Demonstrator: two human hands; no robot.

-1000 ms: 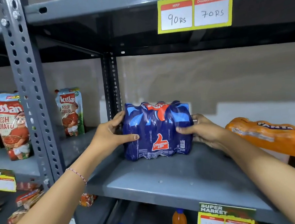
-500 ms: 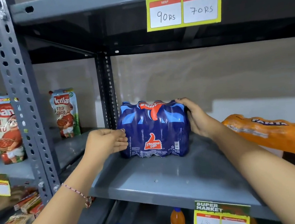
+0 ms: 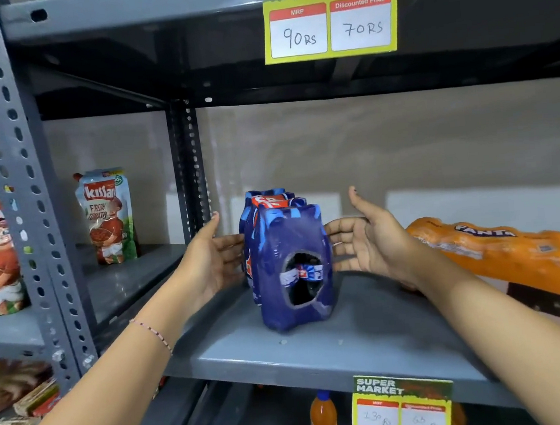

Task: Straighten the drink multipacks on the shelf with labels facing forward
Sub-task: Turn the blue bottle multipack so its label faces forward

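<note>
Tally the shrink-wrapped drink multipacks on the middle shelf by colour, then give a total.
Blue multipack: 1, upright, narrow end toward the camera, between the two hands.
Orange multipack: 1, lying on its side at the right.
Total: 2

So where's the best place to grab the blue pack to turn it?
Probably the two long flanks of the blue pack, one palm from each side. It stands upright with its narrow end, torn open, towards the camera. The left hand and right hand already flank it, open. Avoid the torn hole.
</note>
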